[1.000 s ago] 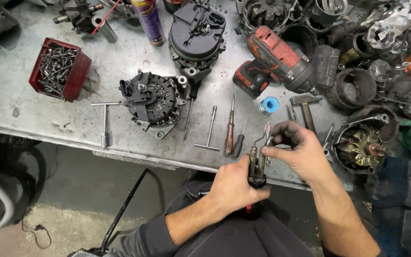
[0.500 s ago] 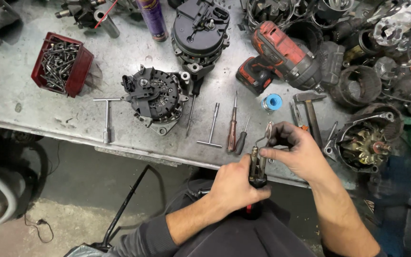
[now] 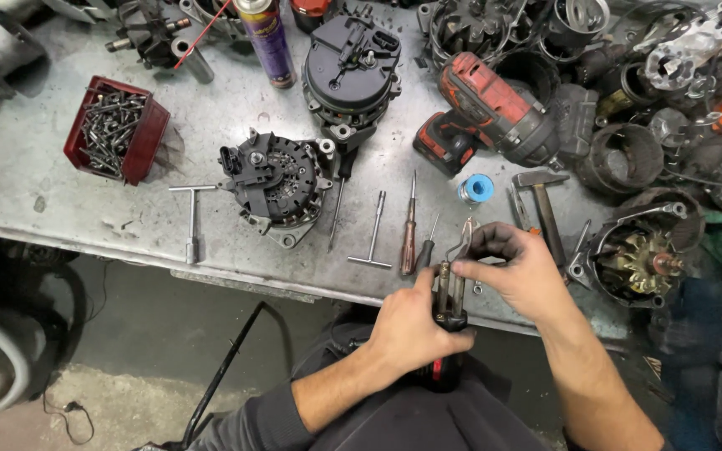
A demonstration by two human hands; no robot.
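L hand [image 3: 407, 326]: fingers curled tight round black-red tool [image 3: 447, 334], thumb up, grip shut on it | R hand [image 3: 516, 271]: wrist bent, fingertips pinch thin metal bit [image 3: 460, 250] on tool's top, grip closed | tool: held upright over lap, just by table [image 3: 85, 213] edge | near: screwdriver [image 3: 410, 230], hammer [image 3: 545, 209] on table

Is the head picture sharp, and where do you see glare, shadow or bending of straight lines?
Head view: mostly sharp; the metal bench shows soft pale glare, the floor under its edge lies in deep shadow, the bench edge bows slightly from the wide lens, and both hands, left hand and right hand, are evenly lit, unblurred.
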